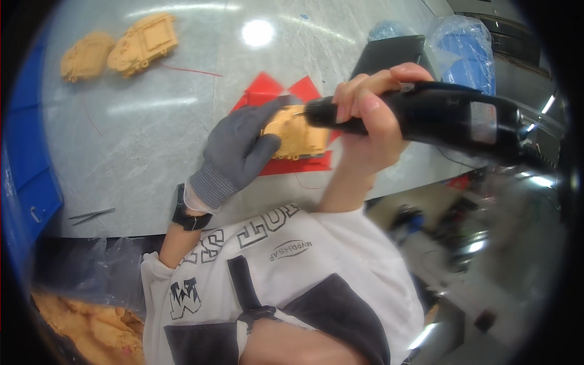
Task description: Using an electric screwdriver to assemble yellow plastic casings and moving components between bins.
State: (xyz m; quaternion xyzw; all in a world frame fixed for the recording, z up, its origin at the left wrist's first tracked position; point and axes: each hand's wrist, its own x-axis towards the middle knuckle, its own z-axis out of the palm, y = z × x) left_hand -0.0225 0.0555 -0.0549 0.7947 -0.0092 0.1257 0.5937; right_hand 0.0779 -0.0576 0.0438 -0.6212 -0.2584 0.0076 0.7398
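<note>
Yellow part [304,139]: on the red holder [308,166], the middle of my clock.
Left grip [234,146]: at 9 o'clock, in a gray glove, holding the part's side.
Right grip [377,115]: at 3 o'clock, bare, wrapped around the black tool [441,114].
In my way: the tool's nose and left fingers hide bits of the part. I cannot tell if the tip touches it.
Two more yellow parts [144,45]: 10 o'clock, near a red wire [194,71].
Tweezers [91,215]: 8 o'clock, on the gray surface [146,131].
Blue bin [21,146]: 9 o'clock, far side.
Black flat thing [389,55]: between 1 and 2 o'clock, partly behind the right grip.
</note>
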